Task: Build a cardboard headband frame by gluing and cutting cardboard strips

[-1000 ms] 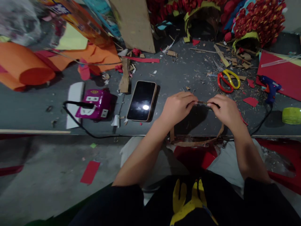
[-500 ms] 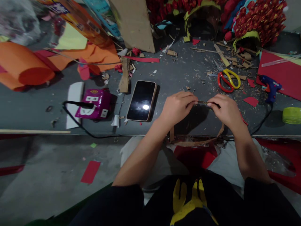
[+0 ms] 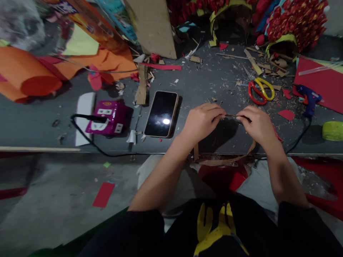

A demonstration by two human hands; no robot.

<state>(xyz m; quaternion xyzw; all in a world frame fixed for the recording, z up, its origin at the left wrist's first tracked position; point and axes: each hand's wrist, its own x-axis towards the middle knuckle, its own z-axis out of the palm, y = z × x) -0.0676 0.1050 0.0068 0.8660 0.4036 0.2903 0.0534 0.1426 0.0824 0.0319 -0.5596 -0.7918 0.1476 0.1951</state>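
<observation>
A thin dark strip [image 3: 230,115] is stretched level between my two hands, a little above the grey table. My left hand [image 3: 205,119] pinches its left end between thumb and fingertips. The other end is pinched by my right hand [image 3: 254,123]. What the strip is made of is too small to tell. A phone [image 3: 161,114] with a dark screen lies left of my left hand. Scissors [image 3: 260,91] with red and yellow handles rest just beyond my right hand. Below my hands, a curved brown strip [image 3: 227,162] hangs at the table's front edge.
A purple power socket [image 3: 107,118] with a black cable stands on the left. The blue glue gun [image 3: 308,100] and green tape roll [image 3: 332,131] are on the right. Scraps, a cardboard piece [image 3: 151,28] and red decorated shapes [image 3: 296,23] lie or stand farther back.
</observation>
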